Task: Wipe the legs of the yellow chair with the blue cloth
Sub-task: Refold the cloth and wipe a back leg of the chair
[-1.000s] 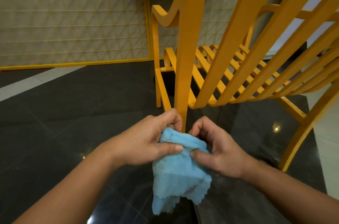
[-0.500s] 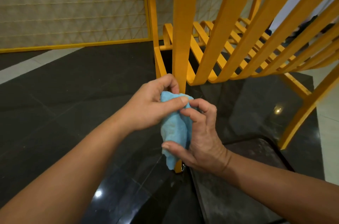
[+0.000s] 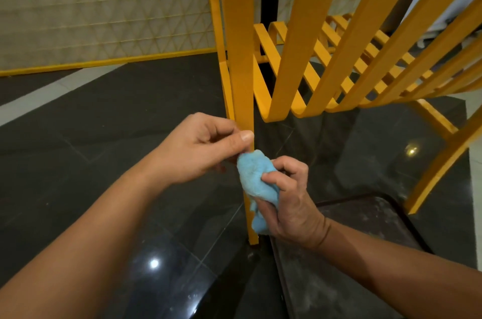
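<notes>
Shifted above blue cloth point(image 3: 254, 177), left hand point(image 3: 200, 149) seemingly pinches chair leg point(image 3: 241, 70); right hand point(image 3: 292, 204) grips cloth.

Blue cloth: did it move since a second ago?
Yes. The blue cloth hung loose in front of the chair leg; now it is bunched against the leg's lower part, just above its foot, gripped by the right hand.
</notes>
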